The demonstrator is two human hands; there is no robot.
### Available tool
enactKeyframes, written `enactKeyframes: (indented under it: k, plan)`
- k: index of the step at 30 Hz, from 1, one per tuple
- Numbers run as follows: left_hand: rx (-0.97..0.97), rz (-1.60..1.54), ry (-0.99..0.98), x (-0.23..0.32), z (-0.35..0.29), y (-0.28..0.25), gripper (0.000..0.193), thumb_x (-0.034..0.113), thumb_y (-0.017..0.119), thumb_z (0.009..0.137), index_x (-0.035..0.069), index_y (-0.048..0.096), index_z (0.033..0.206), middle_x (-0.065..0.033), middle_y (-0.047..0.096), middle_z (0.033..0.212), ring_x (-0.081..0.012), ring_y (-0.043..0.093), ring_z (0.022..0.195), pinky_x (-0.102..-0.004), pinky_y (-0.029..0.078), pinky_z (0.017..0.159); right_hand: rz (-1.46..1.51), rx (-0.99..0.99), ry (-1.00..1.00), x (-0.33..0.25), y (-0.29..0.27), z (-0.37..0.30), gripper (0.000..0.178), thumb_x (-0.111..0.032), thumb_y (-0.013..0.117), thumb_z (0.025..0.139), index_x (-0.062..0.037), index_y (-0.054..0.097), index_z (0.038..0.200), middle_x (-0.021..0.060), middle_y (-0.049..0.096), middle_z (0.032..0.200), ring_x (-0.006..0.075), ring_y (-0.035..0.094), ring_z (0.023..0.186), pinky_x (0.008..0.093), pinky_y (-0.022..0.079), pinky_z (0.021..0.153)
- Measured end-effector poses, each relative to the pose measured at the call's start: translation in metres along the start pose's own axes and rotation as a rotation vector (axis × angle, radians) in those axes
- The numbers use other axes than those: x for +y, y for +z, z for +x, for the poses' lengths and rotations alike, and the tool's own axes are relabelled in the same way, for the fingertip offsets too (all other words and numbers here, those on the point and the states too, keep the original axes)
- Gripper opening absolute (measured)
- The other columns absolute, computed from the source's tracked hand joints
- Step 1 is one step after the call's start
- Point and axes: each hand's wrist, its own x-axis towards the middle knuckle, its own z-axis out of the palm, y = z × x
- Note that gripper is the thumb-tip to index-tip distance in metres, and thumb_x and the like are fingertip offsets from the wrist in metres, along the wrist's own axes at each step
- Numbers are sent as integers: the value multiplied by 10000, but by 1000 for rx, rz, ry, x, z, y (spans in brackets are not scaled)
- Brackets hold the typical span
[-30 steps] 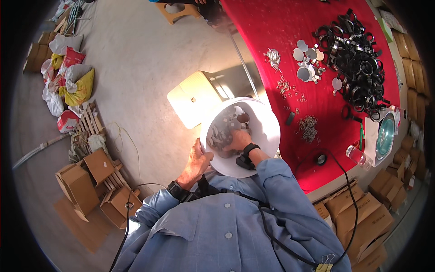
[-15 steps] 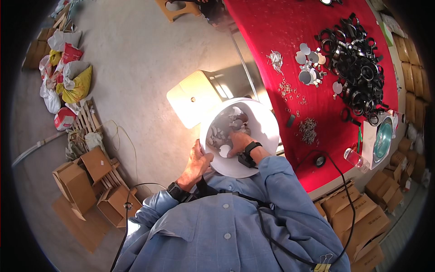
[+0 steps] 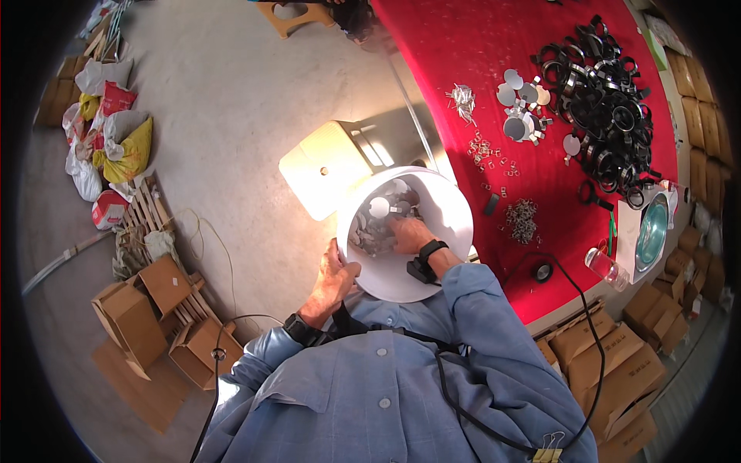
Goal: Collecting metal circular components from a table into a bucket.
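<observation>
I hold a white plastic bucket point(image 3: 440, 204) in front of my chest. My left hand point(image 3: 333, 279) grips its near left rim from outside. My right hand point(image 3: 409, 234) reaches deep inside it, fingers down among several round grey metal discs point(image 3: 373, 231) lying at the bottom. Whether the fingers have closed on any disc is hidden by the hand itself. A black band sits on my right wrist.
A table with a red cloth point(image 3: 478, 62) stands to the right, carrying a heap of black rings point(image 3: 598, 92), silver discs point(image 3: 521, 108) and small metal clips point(image 3: 523, 220). A cream stool point(image 3: 328, 166) stands beyond the bucket. Cardboard boxes point(image 3: 139, 316) and bags point(image 3: 116, 150) lie on the floor at left.
My right hand has pushed further down into the bucket, toward the discs. The bucket and left hand stay nearly where they were.
</observation>
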Motion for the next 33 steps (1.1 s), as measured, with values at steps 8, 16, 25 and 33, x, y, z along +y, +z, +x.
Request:
enactKeyframes:
  k: [8, 16, 25, 33]
  plan:
    - [-108, -30, 117, 0, -2, -4, 502, 20, 524, 761, -70, 481, 1253, -156, 618, 1036, -215, 611, 885, -330, 527, 775, -9, 124, -48, -3, 16, 2, 319, -106, 697, 674, -65, 695, 991, 187, 701, 919, 391, 676, 872, 486, 541, 782]
    - [-40, -116, -11, -1, 9, 6, 474, -9, 554, 697, -69, 494, 1163, -153, 608, 944, -218, 623, 785, -333, 556, 660, 44, 82, 33, 19, 6, 6, 375, -104, 724, 651, -91, 726, 1026, 185, 707, 891, 366, 688, 890, 446, 548, 806]
    - [-76, -86, 7, 33, 12, 18, 487, 19, 538, 736, -77, 494, 1211, -130, 610, 914, -198, 609, 781, -328, 547, 652, 255, 201, 57, 36, -56, -20, 342, -151, 760, 609, 4, 718, 911, 241, 689, 871, 402, 676, 892, 468, 535, 782]
    - [-13, -168, -46, 34, 26, 22, 543, -3, 551, 714, -58, 472, 1248, -130, 603, 946, -200, 615, 776, -314, 549, 625, 425, 288, 74, 23, -126, -52, 388, -226, 769, 661, 11, 720, 964, 246, 702, 869, 368, 698, 849, 424, 535, 797]
